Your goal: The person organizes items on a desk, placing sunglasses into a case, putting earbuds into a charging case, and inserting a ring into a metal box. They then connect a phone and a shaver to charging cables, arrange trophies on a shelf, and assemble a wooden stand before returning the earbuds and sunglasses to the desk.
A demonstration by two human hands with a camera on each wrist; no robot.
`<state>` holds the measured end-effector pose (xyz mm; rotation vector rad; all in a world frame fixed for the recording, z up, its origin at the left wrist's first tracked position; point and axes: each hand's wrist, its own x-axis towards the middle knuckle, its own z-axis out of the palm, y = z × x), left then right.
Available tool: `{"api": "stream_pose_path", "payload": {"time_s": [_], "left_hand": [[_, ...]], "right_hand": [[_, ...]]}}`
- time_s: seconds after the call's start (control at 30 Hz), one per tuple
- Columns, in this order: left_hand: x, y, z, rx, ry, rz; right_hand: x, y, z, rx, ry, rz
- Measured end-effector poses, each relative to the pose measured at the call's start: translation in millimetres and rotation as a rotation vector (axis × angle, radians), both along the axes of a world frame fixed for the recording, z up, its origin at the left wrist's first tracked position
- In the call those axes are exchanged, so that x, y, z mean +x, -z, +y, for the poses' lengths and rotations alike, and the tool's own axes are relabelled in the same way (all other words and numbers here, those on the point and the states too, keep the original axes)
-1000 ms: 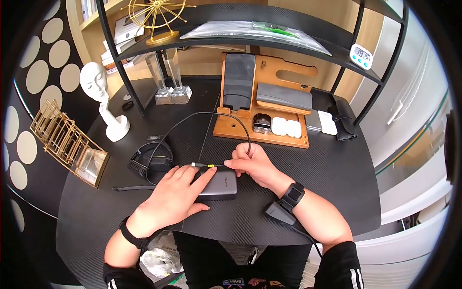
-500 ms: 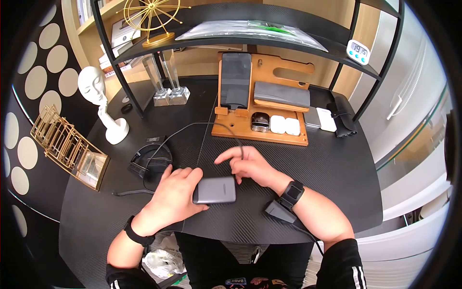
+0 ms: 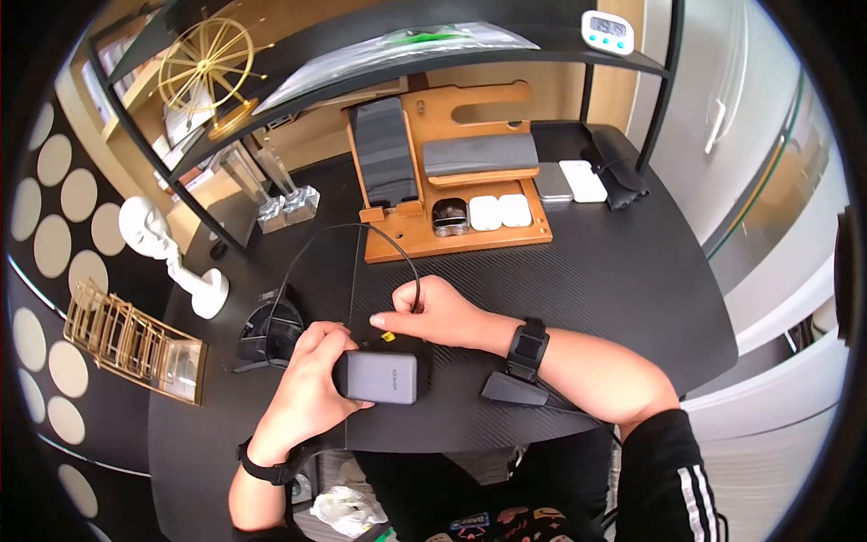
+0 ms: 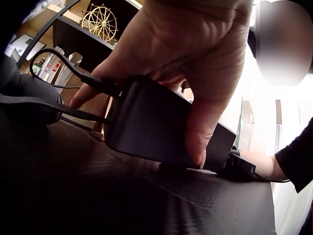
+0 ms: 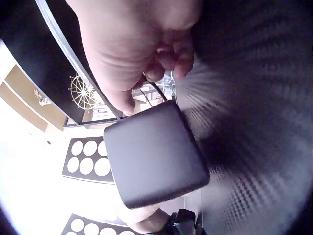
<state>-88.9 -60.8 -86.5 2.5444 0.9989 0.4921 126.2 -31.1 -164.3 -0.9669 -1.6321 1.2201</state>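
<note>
My left hand (image 3: 307,379) grips a dark grey power bank (image 3: 384,378) by its left end, thumb along the near side and fingers over the far side. In the left wrist view, a black plug (image 4: 110,89) lies at the power bank's end. My right hand (image 3: 438,312) is just beyond the power bank's far edge with its fingers curled around a black cable (image 3: 417,282). Beside its thumb shows a yellow tag (image 3: 388,336). The cable arcs left to a dark strapped device (image 3: 271,330).
Behind the hands stands a wooden stand (image 3: 461,244) with a phone (image 3: 386,149), a grey case (image 3: 479,154) and small cases. A white figurine (image 3: 208,291) and a gold wire rack (image 3: 131,339) stand left. A black box (image 3: 515,390) lies by the right wrist. A shelf (image 3: 506,59) spans the back.
The right hand let its index finger stretch out, then curled it again, thumb by the yellow tag. The left hand drew its fingers back from over the power bank to its left end. The head view turned.
</note>
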Motion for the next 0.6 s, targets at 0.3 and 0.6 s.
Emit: {"api": "stream_pose_path", "payload": {"time_s": [0.3, 0.6], "left_hand": [[-5.1, -3.2, 7.5, -0.085, -0.126, -0.319], [-13.6, -3.7, 14.0, -0.312, -0.244, -0.8]], "right_hand": [[-5.2, 2.5, -1.1, -0.198, 0.045, 0.386], [-0.5, -7.5, -3.7, -0.215, -0.065, 0.139]]}}
